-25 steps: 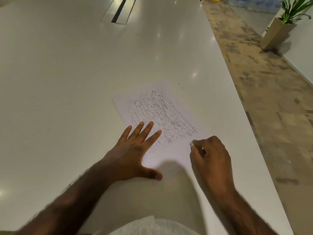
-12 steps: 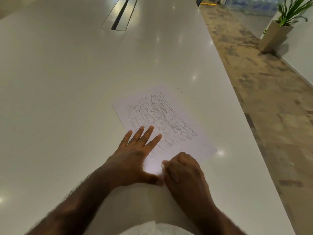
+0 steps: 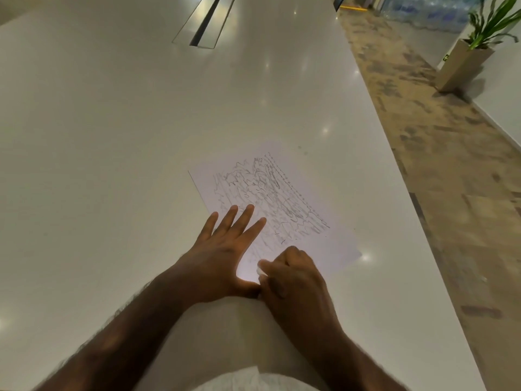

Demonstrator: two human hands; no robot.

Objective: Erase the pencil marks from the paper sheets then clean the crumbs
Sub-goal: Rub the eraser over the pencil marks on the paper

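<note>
A white paper sheet (image 3: 318, 198) covered with grey pencil scribbles lies on the white table (image 3: 112, 136), near its right edge. My left hand (image 3: 225, 249) presses flat on the sheet's near-left part, fingers straight and spread. My right hand (image 3: 290, 280) is curled beside the left thumb and pinches a small white eraser (image 3: 261, 271), whose tip shows at the fingertips on the paper's near corner. A few dark eraser crumbs (image 3: 282, 241) lie on the sheet just beyond the right hand.
A recessed cable slot (image 3: 204, 24) sits in the table far ahead. The table's right edge runs diagonally past the sheet, with patterned floor (image 3: 439, 153) beyond. A potted plant (image 3: 468, 57) stands at the far right by a white wall.
My right hand moved left from the sheet's near-right part to the near corner beside my left thumb. The left hand stayed flat on the paper.
</note>
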